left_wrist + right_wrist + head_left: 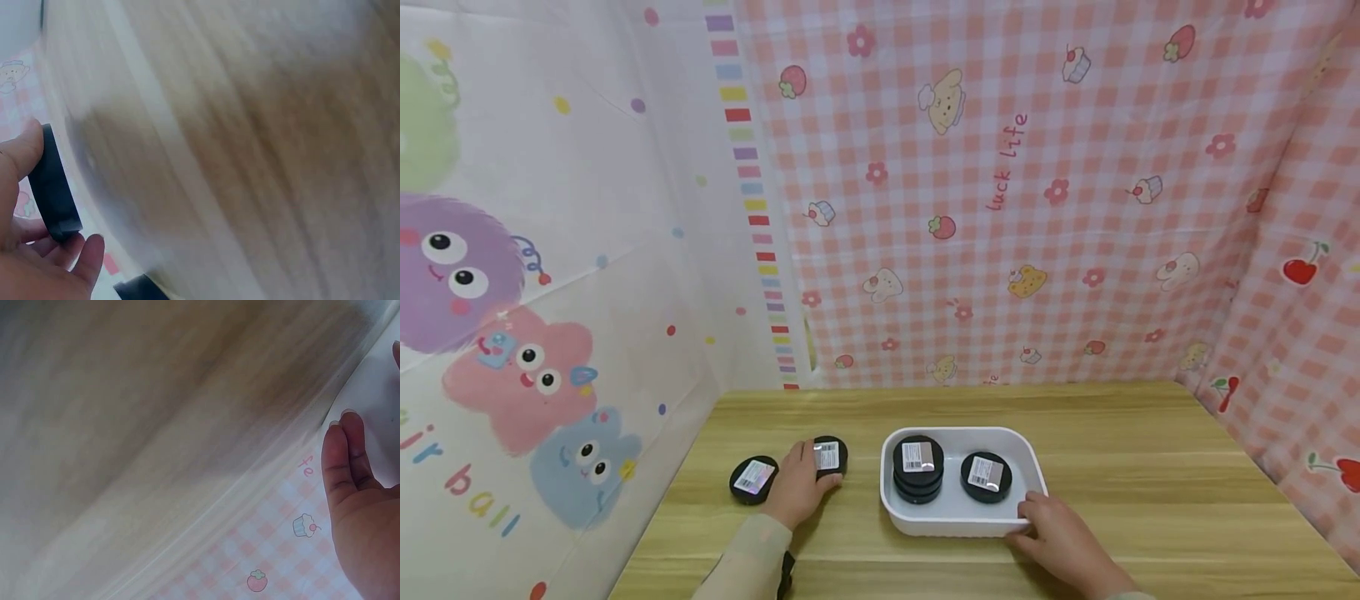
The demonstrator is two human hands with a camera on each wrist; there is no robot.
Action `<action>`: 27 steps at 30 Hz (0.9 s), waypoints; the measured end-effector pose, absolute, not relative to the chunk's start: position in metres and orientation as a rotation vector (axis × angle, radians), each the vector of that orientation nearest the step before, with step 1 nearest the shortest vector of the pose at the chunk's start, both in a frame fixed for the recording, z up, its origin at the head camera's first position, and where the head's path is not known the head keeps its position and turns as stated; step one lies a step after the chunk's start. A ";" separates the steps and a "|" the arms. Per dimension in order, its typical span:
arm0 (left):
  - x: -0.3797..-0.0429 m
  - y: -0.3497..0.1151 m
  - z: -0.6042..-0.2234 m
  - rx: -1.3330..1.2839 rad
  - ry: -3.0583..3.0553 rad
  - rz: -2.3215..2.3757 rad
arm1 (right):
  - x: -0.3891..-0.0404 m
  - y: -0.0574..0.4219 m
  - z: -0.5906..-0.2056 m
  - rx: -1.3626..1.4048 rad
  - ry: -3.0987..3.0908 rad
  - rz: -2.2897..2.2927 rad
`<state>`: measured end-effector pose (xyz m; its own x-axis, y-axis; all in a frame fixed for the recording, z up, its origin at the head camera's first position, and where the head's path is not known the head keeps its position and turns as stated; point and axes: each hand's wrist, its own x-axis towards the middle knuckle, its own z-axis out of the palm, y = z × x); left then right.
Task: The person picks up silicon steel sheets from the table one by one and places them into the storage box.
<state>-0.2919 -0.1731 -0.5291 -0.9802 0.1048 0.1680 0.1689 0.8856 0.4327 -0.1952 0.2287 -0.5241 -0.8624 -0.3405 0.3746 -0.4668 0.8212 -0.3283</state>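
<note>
Left hand (797, 487) grips black disc (830, 456); right hand (1063, 537) pinches white tray (955, 527)

Thumb and fingers curl round the disc's sides, lower centre-left of the head view, with a second disc (753, 481) just left of that hand. Right fingers bend over the tray's lower-right corner, thumb outside. A strip of wooden table (1112, 442) separates gripped disc from tray; more wood spreads toward the lower right. Inside the tray, a stack of discs (918, 469) stands left, a lone disc (987, 477) lies right, apart.
</note>
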 end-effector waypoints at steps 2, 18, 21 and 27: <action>-0.293 -0.172 -0.529 -0.245 -2.887 -0.695 | -0.195 0.229 -0.524 0.623 -2.693 0.604; -0.291 -0.156 -0.503 -0.312 -2.884 -0.786 | -0.196 0.229 -0.524 0.638 -2.691 0.615; -0.291 -0.154 -0.499 -0.325 -2.868 -0.815 | -0.196 0.229 -0.523 0.634 -2.698 0.613; -0.294 -0.152 -0.494 -0.358 -2.853 -0.830 | -0.196 0.229 -0.524 0.639 -2.690 0.602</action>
